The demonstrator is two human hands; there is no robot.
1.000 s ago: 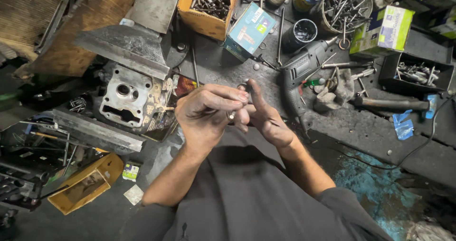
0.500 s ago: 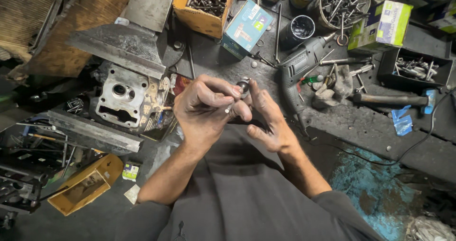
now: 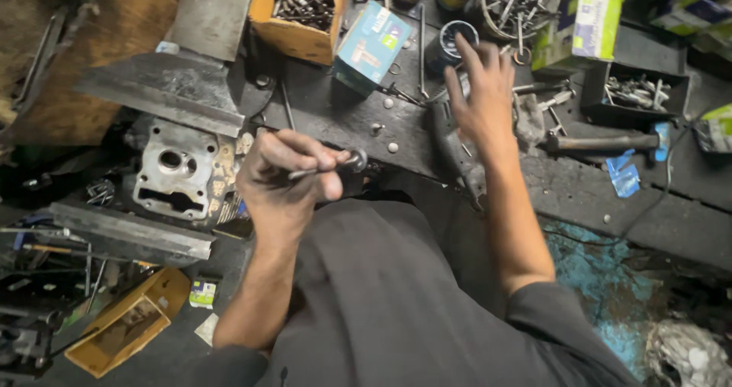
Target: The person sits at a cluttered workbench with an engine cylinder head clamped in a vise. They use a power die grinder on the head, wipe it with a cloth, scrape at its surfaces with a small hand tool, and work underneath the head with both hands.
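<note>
My left hand (image 3: 284,175) pinches a slim metal valve (image 3: 329,166) by its stem, the round head pointing right, held above my dark-clothed lap. My right hand (image 3: 480,89) is stretched forward with its fingers spread and holds nothing. It hovers over the floor near a dark round tin (image 3: 451,40) and a bowl of bolts and screws (image 3: 518,2). A dark power drill (image 3: 456,152) lies just below that hand.
A grey metal engine head (image 3: 177,170) lies left of my left hand, between steel angle bars (image 3: 137,234). Further off are an orange box of bolts (image 3: 299,9), a teal carton (image 3: 372,42), a green-white carton (image 3: 585,25), a black parts tray (image 3: 637,89) and a hammer (image 3: 602,141).
Both hands were together on the valve. Now my right hand has let go and reached forward toward the tin and bolt bowl, while my left hand keeps the valve.
</note>
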